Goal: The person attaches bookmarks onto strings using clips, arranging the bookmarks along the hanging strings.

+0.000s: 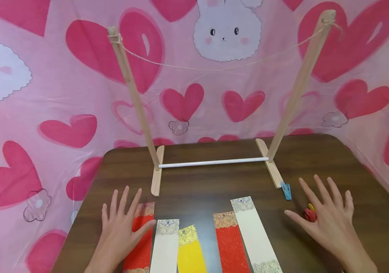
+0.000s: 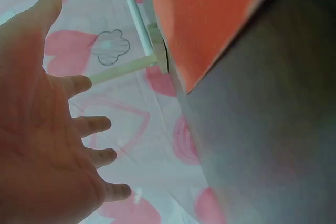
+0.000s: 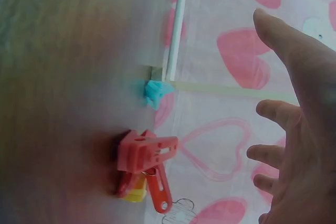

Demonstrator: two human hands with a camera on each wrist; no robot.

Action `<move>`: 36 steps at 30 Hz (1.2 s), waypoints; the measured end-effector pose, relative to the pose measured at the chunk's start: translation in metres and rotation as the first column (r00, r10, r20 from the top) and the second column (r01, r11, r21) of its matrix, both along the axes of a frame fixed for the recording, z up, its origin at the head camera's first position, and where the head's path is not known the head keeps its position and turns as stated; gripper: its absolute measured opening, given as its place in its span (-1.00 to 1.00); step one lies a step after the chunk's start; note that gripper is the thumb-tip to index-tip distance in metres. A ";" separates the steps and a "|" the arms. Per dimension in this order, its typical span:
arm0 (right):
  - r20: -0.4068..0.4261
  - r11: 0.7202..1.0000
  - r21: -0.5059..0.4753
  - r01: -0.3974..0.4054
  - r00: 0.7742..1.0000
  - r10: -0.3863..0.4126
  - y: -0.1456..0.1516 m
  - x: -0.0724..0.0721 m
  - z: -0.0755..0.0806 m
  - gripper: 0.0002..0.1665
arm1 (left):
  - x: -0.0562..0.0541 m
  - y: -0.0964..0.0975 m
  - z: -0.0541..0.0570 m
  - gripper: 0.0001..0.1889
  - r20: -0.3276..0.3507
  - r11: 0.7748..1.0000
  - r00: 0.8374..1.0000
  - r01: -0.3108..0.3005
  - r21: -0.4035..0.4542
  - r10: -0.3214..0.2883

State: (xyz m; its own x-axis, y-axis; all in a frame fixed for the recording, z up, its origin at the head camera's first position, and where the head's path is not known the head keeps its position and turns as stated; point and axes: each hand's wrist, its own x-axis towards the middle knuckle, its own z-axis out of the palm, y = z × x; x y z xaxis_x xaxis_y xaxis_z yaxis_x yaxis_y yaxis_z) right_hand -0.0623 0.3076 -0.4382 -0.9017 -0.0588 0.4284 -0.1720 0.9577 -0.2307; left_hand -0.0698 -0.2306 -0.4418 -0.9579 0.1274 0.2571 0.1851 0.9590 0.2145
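Observation:
My left hand (image 1: 120, 223) is spread with its fingers straight, above the left edge of a red paper strip (image 1: 143, 242) with a patterned end. To the right of that strip lie a white strip (image 1: 165, 250), a yellow strip (image 1: 191, 258), a second red strip (image 1: 232, 242) and a second white strip (image 1: 255, 235). My right hand (image 1: 332, 220), also spread and holding nothing, hovers over the right side of the table. Near its thumb lie a red clothespin (image 3: 147, 153) and a yellow clothespin (image 3: 137, 190), partly hidden. Farther off is a blue clothespin (image 1: 286, 190).
A wooden stand with a left post (image 1: 134, 94), a right post (image 1: 298, 87) and a white crossbar (image 1: 214, 162) stands at the back of the brown table (image 1: 211, 182). A thin string (image 1: 211, 69) sags between the post tops. Behind hangs a pink heart-patterned cloth (image 1: 61, 94).

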 end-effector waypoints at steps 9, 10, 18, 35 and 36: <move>-0.083 0.995 0.015 -0.100 0.991 0.101 -0.014 -0.025 0.020 0.20 | -0.002 -0.002 0.010 0.10 -0.014 1.000 1.000 0.006 -0.024 -0.006; -0.091 0.994 0.019 -0.112 0.989 0.113 -0.014 -0.027 0.022 0.20 | -0.003 -0.001 0.011 0.09 -0.015 1.000 1.000 0.012 -0.023 -0.013; -0.080 0.975 0.023 -0.222 0.972 0.223 -0.015 -0.041 0.030 0.17 | -0.009 0.000 0.018 -0.04 0.014 0.998 0.998 0.055 -0.006 -0.055; 0.518 0.977 -0.094 -0.189 0.829 0.210 -0.018 -0.068 0.025 -0.04 | -0.052 0.014 0.037 -0.29 0.453 0.999 0.891 0.045 -0.014 -0.034; 0.524 0.977 -0.100 -0.191 0.824 0.214 -0.018 -0.068 0.023 -0.05 | -0.053 0.014 0.037 -0.26 0.454 0.999 0.891 0.034 -0.014 -0.024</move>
